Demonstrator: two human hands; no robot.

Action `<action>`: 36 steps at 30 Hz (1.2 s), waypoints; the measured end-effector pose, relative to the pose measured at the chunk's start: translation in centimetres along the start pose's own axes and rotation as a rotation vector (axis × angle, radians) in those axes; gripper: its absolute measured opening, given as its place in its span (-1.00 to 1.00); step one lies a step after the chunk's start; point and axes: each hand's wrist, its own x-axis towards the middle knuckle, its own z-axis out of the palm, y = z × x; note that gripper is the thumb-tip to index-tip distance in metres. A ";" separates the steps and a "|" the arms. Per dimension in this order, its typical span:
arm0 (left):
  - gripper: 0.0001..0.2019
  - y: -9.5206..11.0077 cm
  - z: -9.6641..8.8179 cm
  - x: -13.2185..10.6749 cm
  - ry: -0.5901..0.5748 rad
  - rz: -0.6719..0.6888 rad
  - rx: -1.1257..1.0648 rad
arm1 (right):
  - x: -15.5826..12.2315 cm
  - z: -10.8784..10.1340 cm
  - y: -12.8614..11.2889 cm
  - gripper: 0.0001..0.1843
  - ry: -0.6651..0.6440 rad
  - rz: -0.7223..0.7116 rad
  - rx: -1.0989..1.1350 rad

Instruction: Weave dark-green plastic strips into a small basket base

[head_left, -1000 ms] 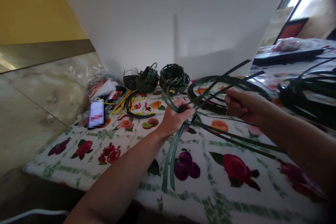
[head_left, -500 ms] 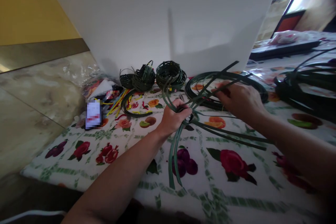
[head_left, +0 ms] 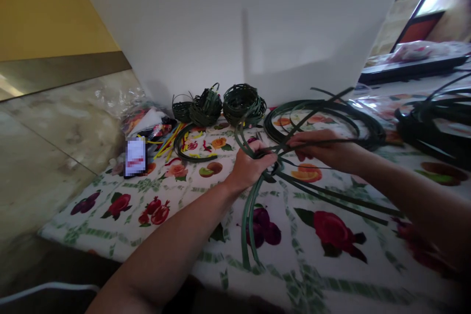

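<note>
left hand grip: the left hand [head_left: 253,167] is closed into a fist, fingers wrapped right round the spot where the green strips [head_left: 250,221] cross and bunch together.
right hand grip: the right hand [head_left: 324,149] sits just right of that fist with its fingers curled in. the fingertips are closed on strands that leave the bunch, and other strands run across the back of its fingers.
strips: held just above the cloth, they fan out from the fist. two long ends drop toward the person, several run off to the right under the right forearm, and a few rise up and away past the right hand.
under the grip: a tablecloth [head_left: 176,191] printed with fruit and flowers, where the loose ends rest.
just beyond the right hand: a large coil [head_left: 370,130] of the same dark green strip lies flat on the cloth.
beyond the left hand: three small woven bundles [head_left: 243,103] stand in a row against the white wall [head_left: 239,24].
left of the fist: a flat loop [head_left: 177,147] of green strip lies on the cloth, with yellow and red strips [head_left: 166,143] just beside it.
further left: a blurred packet [head_left: 135,157] and a crumpled plastic bag [head_left: 142,117] lie near the cloth's far corner.
far right: dark coils [head_left: 430,130], well apart from both hands.
nearest the person, lower left: a white cable [head_left: 47,288] on the floor, off the cloth.
</note>
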 end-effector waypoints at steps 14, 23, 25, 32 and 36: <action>-0.63 1.5 -0.2 0.3 0.070 -0.318 -0.244 | 0.4 1.2 0.3 -0.51 -0.120 0.020 -0.008; -0.67 0.4 0.1 0.6 0.110 -0.241 -0.245 | 0.0 2.4 0.1 -0.59 -0.001 -0.054 -0.219; -0.63 0.4 0.2 0.5 0.103 -0.251 -0.257 | -0.2 2.6 -0.1 -0.59 -0.003 -0.047 -0.224; -0.59 0.7 0.5 0.2 0.115 -0.221 -0.246 | -0.5 2.6 -0.3 -0.59 -0.093 -0.002 -0.020; -0.56 0.5 0.4 0.2 0.093 -0.229 -0.240 | -0.3 2.8 -0.1 -0.57 -0.058 0.005 -0.009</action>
